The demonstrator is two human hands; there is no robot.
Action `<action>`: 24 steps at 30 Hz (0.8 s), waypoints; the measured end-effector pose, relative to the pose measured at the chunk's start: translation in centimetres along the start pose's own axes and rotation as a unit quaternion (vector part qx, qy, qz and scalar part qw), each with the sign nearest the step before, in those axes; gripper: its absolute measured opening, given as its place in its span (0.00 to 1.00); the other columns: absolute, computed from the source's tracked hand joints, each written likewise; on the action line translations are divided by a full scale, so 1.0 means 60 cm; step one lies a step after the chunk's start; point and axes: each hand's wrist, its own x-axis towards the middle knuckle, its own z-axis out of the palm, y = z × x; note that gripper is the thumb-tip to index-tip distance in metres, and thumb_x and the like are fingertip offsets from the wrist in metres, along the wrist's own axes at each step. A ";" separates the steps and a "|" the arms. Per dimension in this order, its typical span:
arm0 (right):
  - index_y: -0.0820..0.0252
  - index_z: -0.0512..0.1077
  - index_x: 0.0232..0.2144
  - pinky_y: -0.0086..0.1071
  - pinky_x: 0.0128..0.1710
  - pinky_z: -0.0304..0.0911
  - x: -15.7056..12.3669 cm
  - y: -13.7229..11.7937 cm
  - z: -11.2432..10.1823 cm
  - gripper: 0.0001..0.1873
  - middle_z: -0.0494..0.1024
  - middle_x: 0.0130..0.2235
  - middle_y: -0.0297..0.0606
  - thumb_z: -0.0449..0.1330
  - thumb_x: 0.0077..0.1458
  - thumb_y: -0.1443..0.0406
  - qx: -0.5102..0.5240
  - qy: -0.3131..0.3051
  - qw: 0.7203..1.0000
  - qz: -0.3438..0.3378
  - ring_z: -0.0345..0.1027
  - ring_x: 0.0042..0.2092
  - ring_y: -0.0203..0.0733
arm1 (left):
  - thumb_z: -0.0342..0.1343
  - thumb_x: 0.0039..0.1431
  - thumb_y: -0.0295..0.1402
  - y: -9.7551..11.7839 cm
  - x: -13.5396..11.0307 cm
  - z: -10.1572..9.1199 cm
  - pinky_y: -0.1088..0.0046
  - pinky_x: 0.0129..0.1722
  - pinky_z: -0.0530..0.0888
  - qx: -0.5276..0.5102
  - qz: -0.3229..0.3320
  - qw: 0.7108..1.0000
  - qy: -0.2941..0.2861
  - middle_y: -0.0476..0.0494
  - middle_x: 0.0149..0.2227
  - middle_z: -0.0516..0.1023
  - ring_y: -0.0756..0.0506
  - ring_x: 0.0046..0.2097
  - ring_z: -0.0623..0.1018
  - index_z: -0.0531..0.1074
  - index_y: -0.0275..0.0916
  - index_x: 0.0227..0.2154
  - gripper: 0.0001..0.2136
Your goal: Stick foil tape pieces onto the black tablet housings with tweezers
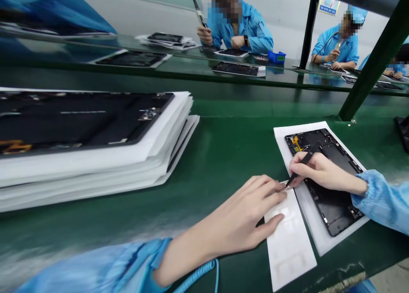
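Well, a green tabletop (230,156) is seen, and people in blue coats (239,27) are seen across it. A tall stack of tablets (86,122) on white sheets is piled on the left. On the right, one black tablet (334,208) is laid on a white sheet (321,237), with a white strip (289,246) just beside it. The left hand (243,212) is laid flat on that strip, its grip open. A thin black tool (303,165) is held tight in the grip of the right hand (324,171), over the tablet, its tip close to the strip.
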 end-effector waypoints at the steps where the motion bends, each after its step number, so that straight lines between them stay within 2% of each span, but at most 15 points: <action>1: 0.58 0.64 0.29 0.34 0.33 0.76 0.010 0.007 0.003 0.25 0.75 0.27 0.32 0.61 0.55 0.44 0.008 0.000 1.000 -0.003 0.79 0.32 0.45 | 0.51 0.64 0.28 0.002 0.000 0.000 0.64 0.47 0.72 0.001 -0.002 1.000 0.002 0.38 0.45 0.75 0.42 0.47 0.72 0.72 0.36 0.45 0.09; 4: 0.57 0.61 0.28 0.31 0.27 0.75 0.024 0.027 0.008 0.18 0.73 0.26 0.31 0.57 0.59 0.50 0.017 0.024 0.999 -0.015 0.78 0.28 0.42 | 0.53 0.61 0.27 0.006 -0.002 -0.001 0.65 0.46 0.72 -0.003 -0.010 1.000 0.010 0.39 0.45 0.75 0.42 0.46 0.72 0.71 0.36 0.46 0.11; 8: 0.57 0.62 0.27 0.28 0.23 0.71 0.022 0.039 0.012 0.12 0.72 0.24 0.32 0.55 0.58 0.57 0.003 0.045 0.999 -0.029 0.76 0.25 0.41 | 0.54 0.60 0.27 0.009 -0.003 -0.003 0.67 0.46 0.72 -0.015 -0.030 0.999 0.004 0.40 0.45 0.76 0.42 0.46 0.72 0.69 0.37 0.49 0.14; 12: 0.57 0.63 0.25 0.29 0.24 0.71 0.019 0.031 0.016 0.09 0.72 0.25 0.32 0.56 0.55 0.60 -0.016 0.055 0.998 -0.039 0.75 0.25 0.40 | 0.53 0.60 0.28 0.009 -0.003 -0.004 0.65 0.44 0.73 -0.017 -0.035 0.999 -0.007 0.40 0.44 0.75 0.41 0.45 0.72 0.70 0.37 0.49 0.14; 24: 0.55 0.63 0.23 0.28 0.21 0.68 0.026 0.015 0.015 0.05 0.73 0.20 0.31 0.52 0.49 0.64 -0.034 0.038 0.998 -0.026 0.75 0.22 0.42 | 0.52 0.61 0.29 0.008 -0.001 0.002 0.64 0.43 0.70 0.008 -0.011 1.000 0.018 0.39 0.46 0.73 0.41 0.44 0.69 0.68 0.36 0.49 0.14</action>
